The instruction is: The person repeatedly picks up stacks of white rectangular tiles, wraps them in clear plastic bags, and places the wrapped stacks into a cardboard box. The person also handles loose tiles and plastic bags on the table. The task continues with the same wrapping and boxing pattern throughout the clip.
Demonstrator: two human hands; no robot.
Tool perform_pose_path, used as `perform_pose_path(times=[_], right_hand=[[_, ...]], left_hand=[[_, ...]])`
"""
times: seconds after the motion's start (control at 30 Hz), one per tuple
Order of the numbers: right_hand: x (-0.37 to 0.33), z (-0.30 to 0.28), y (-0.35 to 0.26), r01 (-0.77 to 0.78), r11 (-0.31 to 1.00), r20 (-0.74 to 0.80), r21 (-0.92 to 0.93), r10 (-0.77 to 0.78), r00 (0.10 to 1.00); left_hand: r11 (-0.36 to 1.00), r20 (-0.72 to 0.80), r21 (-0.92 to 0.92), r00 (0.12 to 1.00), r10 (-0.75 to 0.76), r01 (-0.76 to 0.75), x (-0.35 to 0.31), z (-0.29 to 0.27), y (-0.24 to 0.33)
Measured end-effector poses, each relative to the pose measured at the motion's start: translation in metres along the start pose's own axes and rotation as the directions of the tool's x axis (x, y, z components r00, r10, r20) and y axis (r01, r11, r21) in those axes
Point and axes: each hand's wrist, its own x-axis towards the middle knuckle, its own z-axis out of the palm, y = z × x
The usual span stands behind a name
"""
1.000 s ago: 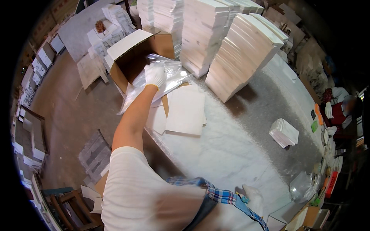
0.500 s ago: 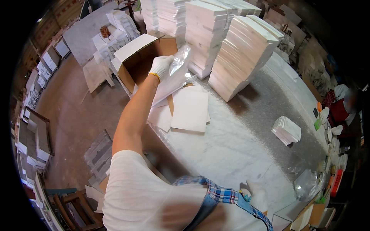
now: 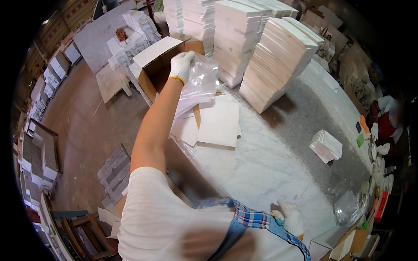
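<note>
My left hand (image 3: 181,66), in a white knitted glove with a yellow cuff, reaches far out with its fingers closed on the top of a clear plastic bag (image 3: 201,78). The bag hangs open-sided and crumpled beside an open cardboard box (image 3: 153,69) with a white outside and brown inside. Beneath it lie flat white sheets (image 3: 218,126) on a marble slab (image 3: 261,174). Near my apron, a white gloved shape with a colourful cuff, apparently my right hand (image 3: 291,216), rests low over the slab; the apron partly covers it and its fingers do not show clearly.
Tall stacks of white stone tiles (image 3: 278,61) stand behind the sheets. A small tile stack (image 3: 326,145) sits at right, near another plastic bag (image 3: 347,206). A person (image 3: 387,119) is at the far right. Wooden frames (image 3: 89,237) stand on the floor at lower left.
My left hand has lifted slightly, and the plastic bag has spread and now hangs more upright from it. The whole view has shifted a little. The gloved shape near the apron stays put.
</note>
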Motion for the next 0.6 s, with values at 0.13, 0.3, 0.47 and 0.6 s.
perform_pose_path(times=[0.13,0.3,0.47,0.6], right_hand=[[0.009,-0.003,-0.004,-0.020,1.000,0.025,-0.003,0.020,0.999],[0.020,-0.008,-0.005,-0.043,0.999,0.064,0.011,0.042,0.997],[0.013,0.004,0.007,-0.064,0.995,0.031,0.076,0.062,0.998],[0.020,0.002,0.006,-0.065,0.996,0.048,0.062,0.062,0.997]], left_hand=[[0.935,-0.146,-0.351,0.989,0.001,-0.053,0.046,0.009,0.007],[0.611,0.089,0.771,0.980,0.176,-0.180,0.061,0.026,-0.003],[0.902,-0.058,0.109,0.903,0.425,-0.417,0.054,0.076,0.060],[0.976,-0.043,-0.088,0.980,0.195,-0.198,0.052,0.109,0.073]])
